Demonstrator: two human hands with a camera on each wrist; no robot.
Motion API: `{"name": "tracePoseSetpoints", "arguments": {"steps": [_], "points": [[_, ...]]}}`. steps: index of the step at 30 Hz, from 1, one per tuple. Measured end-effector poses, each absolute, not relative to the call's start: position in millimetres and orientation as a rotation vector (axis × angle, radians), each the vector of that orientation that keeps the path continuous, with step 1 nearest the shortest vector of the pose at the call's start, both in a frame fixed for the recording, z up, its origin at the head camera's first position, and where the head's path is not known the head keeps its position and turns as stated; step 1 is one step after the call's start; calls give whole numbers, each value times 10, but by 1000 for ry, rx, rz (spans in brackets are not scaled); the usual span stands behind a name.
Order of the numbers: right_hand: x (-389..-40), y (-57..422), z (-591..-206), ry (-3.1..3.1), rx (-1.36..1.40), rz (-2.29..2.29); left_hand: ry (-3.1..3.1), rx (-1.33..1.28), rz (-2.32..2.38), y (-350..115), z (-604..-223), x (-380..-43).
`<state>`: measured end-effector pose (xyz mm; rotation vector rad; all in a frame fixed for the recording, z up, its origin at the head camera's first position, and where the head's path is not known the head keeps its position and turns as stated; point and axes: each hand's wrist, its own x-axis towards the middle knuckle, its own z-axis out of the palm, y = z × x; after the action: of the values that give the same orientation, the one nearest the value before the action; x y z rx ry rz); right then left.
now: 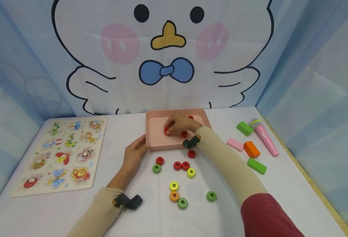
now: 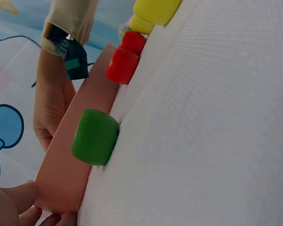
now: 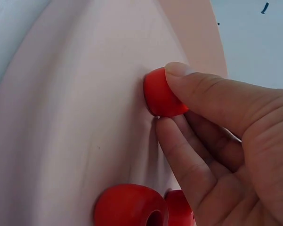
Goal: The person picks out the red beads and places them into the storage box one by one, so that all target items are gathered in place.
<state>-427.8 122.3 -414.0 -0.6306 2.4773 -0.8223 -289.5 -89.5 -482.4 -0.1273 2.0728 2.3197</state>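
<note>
My right hand [image 1: 180, 123] is over the pink tray [image 1: 156, 140], pinching a red bead [image 3: 156, 94] between thumb and fingers close against the tray floor. Two more red beads show inside the tray, one beside the hand [image 1: 184, 134] and one farther back, partly covered by the hand. At the tray's near left corner, my left hand [image 1: 135, 152] holds the edge. The left wrist view shows its thumb [image 2: 23, 195] on the wall and its fingers low at the corner. A green bead [image 2: 95, 137] stands on the table near that hand.
Red, yellow, orange and green beads [image 1: 174, 196] lie scattered before the tray. An insect puzzle board [image 1: 98, 158] lies at left. On the right are several coloured blocks [image 1: 252, 149] and a pink toy microphone [image 1: 267, 138]. A printed curtain [image 1: 168, 95] stands behind the table.
</note>
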Motion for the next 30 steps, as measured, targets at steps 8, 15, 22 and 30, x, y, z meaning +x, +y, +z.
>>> {"name": "tracePoseSetpoints", "arguments": {"steps": [8,15,22,30], "points": [[-4201,1286,-4096,2467,-561,-841,2089,-139,2284,-896,-4821,-2903],[-4170,1356,-4022,2465,-534,-891,2121,-141,2273,-924,-4812,-2921],[-4067,1481,-3946,2520,-686,-899,2088,-127,2289,-925,-4812,-2933],[-3827,1642,-3980,2571,-789,-899,2058,-149,2299,-906,-4848,-2930]]}}
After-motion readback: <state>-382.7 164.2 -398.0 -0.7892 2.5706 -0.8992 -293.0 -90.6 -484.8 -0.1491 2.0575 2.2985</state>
